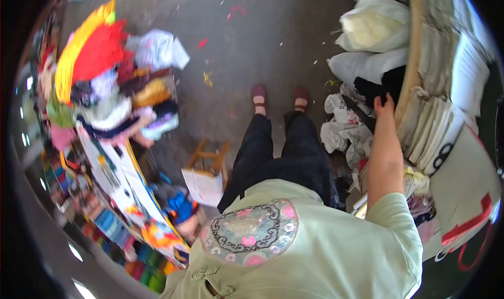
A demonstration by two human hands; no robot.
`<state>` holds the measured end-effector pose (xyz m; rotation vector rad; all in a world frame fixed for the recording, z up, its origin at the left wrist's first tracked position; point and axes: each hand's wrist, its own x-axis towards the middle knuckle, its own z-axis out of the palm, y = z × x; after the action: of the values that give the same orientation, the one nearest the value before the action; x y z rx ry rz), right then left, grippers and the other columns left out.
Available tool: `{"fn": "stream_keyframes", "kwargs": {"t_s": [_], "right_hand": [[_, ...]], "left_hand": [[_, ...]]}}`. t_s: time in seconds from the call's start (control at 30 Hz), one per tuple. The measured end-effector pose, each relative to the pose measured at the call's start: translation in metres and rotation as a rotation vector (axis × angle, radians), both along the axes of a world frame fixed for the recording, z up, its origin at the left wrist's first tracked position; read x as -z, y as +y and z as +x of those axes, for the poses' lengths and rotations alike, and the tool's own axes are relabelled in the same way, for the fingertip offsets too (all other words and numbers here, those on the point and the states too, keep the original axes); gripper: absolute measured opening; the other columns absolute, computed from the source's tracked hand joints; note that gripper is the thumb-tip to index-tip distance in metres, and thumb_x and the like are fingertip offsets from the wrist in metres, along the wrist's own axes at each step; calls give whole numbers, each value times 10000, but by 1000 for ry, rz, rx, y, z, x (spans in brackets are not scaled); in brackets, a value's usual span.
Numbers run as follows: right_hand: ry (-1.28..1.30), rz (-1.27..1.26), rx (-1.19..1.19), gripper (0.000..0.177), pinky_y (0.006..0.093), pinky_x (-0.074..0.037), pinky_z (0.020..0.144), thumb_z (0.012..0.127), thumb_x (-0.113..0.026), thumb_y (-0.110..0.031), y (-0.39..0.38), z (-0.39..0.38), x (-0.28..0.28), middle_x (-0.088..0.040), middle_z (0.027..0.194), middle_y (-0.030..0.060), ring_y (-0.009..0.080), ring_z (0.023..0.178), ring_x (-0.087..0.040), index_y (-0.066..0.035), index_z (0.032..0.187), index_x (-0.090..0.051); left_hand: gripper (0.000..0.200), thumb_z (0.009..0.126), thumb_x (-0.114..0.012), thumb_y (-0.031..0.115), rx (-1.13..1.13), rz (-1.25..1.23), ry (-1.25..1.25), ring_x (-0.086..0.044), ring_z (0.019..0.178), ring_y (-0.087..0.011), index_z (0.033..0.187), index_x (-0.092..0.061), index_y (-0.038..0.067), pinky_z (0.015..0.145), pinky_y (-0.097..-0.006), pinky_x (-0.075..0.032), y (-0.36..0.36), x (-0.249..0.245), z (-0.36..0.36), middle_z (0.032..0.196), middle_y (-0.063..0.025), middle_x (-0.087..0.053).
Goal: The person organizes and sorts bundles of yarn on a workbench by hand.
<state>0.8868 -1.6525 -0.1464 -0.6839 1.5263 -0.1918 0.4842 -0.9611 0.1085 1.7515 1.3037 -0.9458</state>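
My right hand (385,106) reaches out at the right, at the near edge of a bunched black cloth (386,84). Its thumb and a finger show around the cloth's edge and appear closed on it; the other fingers are hidden. The black cloth lies against stuffed white sacks (367,66) and a curved wooden edge (413,57). Below it are crumpled white plastic bags (338,133) on the floor. My left hand is out of view.
At the left, a heap of coloured cloth (100,52) covers the end of a long table (118,178). A wooden stool (207,160) stands beside my legs. Stacked white bundles (436,126) line the right side. Scraps (208,79) lie on the grey floor.
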Motion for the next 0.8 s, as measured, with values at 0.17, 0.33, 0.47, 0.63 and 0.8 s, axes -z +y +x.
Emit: {"fn": "stream_keyframes", "kwargs": {"t_s": [0.17,0.33,0.47,0.63,0.8], "right_hand": [[372,1,-103,362,291,-483,551,884,-656,-306,-7,6,-7,-556,779,36,138,635,-571,-156,1180,-511],[245,-187,-352,176,271,-386,471,917,-581,-221,67,-16,-76,-516,733,37,117,531,-457,-106,994,-472],[-74,-358,-647,146,258,-380,481,917,-589,-200,185,-55,-163,-536,750,20,111,530,-442,-108,977,-492],[-338,-315,-1171,141,215,-367,507,916,-592,-180,302,-135,-222,-589,830,-24,64,580,-456,-125,1043,-566],[-450,-345,-1753,232,203,-398,562,930,-566,-122,446,-225,-283,-636,949,-51,21,670,-500,-97,1155,-615]], "left_hand": [[467,941,-509,414,-115,-74,15,-681,923,-207,1055,-641,-19,761,-336,-508,-80,7,-64,893,-161,-703],[473,941,-508,423,-266,-159,-83,-681,926,-208,1057,-642,-16,762,-335,-508,-136,30,-136,895,-162,-703],[491,929,-517,452,-234,-81,-3,-678,902,-207,1063,-649,-2,771,-332,-505,-151,64,-198,888,-164,-698],[406,950,-547,350,-783,-194,-68,-625,946,-175,1218,-585,48,766,-325,-514,-130,101,-236,1051,-88,-661],[415,967,-555,286,-964,-110,-479,-591,1096,-184,1311,-513,58,876,-325,-491,-39,72,-212,1257,-94,-591]]}}
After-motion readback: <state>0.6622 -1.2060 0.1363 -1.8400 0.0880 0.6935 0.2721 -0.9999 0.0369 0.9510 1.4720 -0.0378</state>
